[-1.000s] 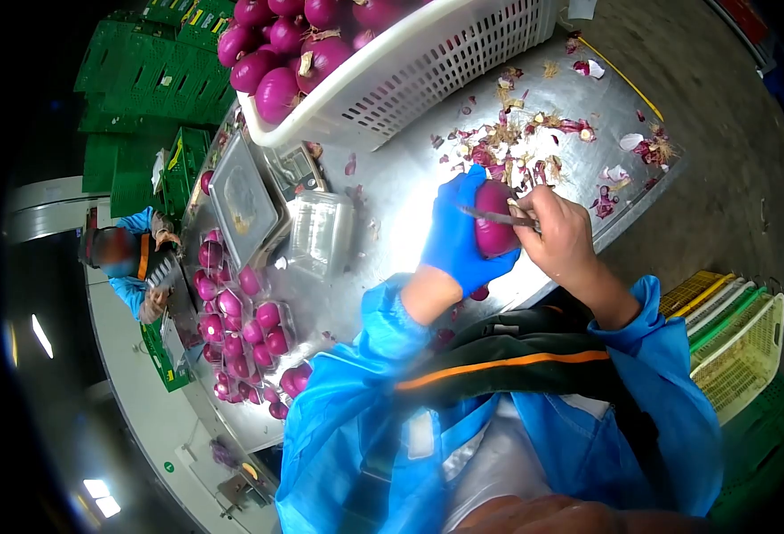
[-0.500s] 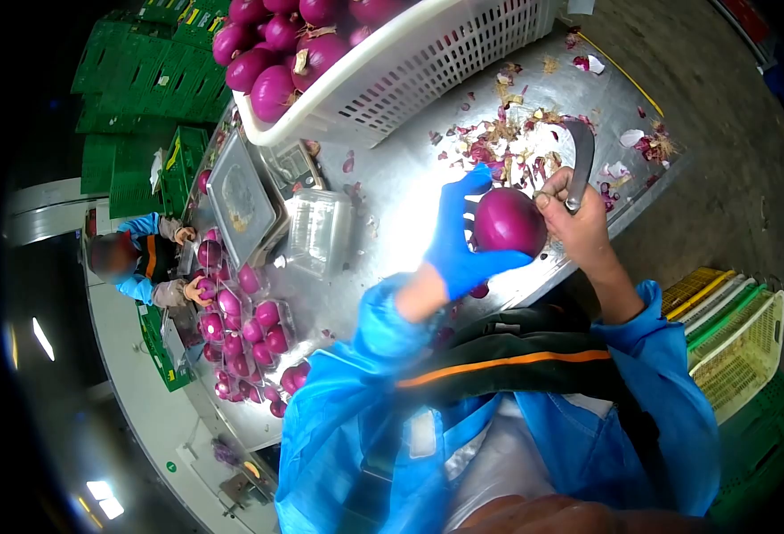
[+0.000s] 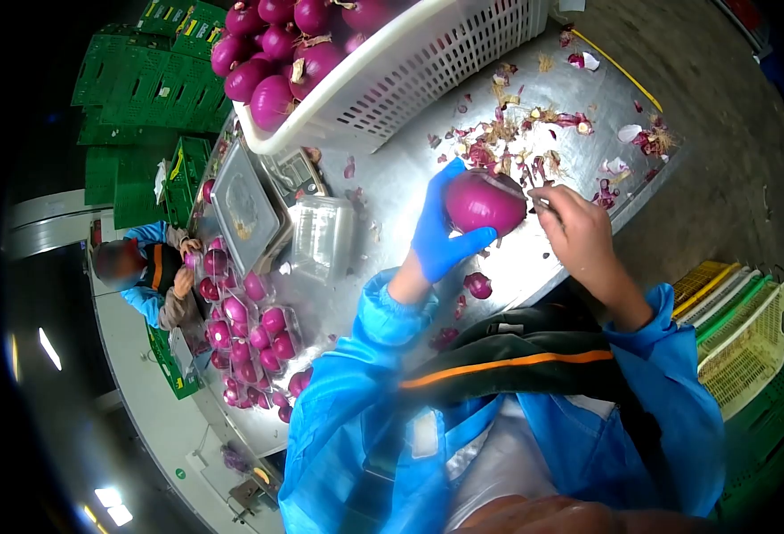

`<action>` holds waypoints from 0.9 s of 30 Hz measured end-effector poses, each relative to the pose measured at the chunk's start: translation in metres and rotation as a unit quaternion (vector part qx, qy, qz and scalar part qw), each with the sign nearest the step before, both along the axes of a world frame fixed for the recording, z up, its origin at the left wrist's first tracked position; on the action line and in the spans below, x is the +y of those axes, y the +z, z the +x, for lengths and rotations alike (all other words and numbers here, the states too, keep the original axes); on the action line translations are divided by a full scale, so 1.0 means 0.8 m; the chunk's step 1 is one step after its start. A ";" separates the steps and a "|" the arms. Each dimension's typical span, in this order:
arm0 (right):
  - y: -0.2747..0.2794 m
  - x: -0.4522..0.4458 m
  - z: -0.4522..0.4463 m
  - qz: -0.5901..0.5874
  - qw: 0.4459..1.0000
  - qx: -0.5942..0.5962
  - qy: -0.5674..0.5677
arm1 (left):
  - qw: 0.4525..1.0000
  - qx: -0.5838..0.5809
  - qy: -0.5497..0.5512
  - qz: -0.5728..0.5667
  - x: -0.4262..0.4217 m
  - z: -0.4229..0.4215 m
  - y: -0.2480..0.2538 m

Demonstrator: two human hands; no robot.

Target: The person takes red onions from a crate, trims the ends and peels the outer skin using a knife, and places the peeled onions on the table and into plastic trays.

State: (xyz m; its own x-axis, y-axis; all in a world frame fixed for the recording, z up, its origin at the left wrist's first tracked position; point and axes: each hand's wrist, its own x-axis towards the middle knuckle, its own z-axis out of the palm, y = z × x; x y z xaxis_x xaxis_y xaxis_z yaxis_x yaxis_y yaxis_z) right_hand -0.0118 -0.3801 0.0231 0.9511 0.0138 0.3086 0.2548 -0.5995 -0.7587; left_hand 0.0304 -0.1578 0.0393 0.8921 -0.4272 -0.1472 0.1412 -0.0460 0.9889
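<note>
At center frame, your blue-gloved left grip (image 3: 436, 233) clamps a large, round, glossy purple onion (image 3: 485, 205) above the silvery metal surface (image 3: 392, 182); just right of it, your bare right grip (image 3: 581, 233) pinches a dark metal knife (image 3: 540, 202), mostly hidden.

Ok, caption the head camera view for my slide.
Gloved left hand holds a purple onion beside the bare right hand, over a metal table strewn with peelings.
</note>
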 end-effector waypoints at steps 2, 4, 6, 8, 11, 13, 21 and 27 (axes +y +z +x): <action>0.010 0.003 -0.006 -0.068 0.998 -0.019 0.000 | 0.993 -0.110 0.011 0.043 0.001 0.001 -0.004; 0.014 0.004 -0.002 -0.113 0.993 -0.030 -0.009 | 0.989 -0.137 -0.002 0.053 -0.003 0.000 0.001; 0.015 0.003 0.006 -0.156 0.987 -0.035 -0.010 | 0.984 -0.165 -0.014 0.062 -0.007 -0.001 0.007; -0.006 -0.005 0.007 -0.161 0.987 -0.023 -0.002 | 0.991 -0.130 -0.011 0.027 -0.006 -0.004 0.003; -0.027 -0.017 -0.006 -0.132 0.991 0.011 0.006 | 0.994 -0.111 -0.004 0.021 0.002 -0.006 -0.006; -0.022 -0.015 -0.010 -0.062 0.997 0.041 0.014 | 0.994 -0.103 -0.002 0.020 0.004 -0.006 -0.012; 0.020 0.003 0.014 0.226 0.966 0.118 0.041 | 0.985 -0.157 -0.033 0.070 -0.008 0.000 -0.014; -0.016 -0.022 0.016 0.293 0.932 0.209 0.036 | 0.998 0.056 -0.004 -0.020 -0.003 -0.001 -0.008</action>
State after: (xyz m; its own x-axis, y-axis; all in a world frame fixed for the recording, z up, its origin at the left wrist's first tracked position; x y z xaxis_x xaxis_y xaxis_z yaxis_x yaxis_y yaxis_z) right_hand 0.0013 -0.3978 0.0104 0.9931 0.0279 -0.1142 -0.1129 -0.0438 -0.9926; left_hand 0.0298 -0.1603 0.0326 0.8671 -0.4425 -0.2288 0.2510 -0.0087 0.9680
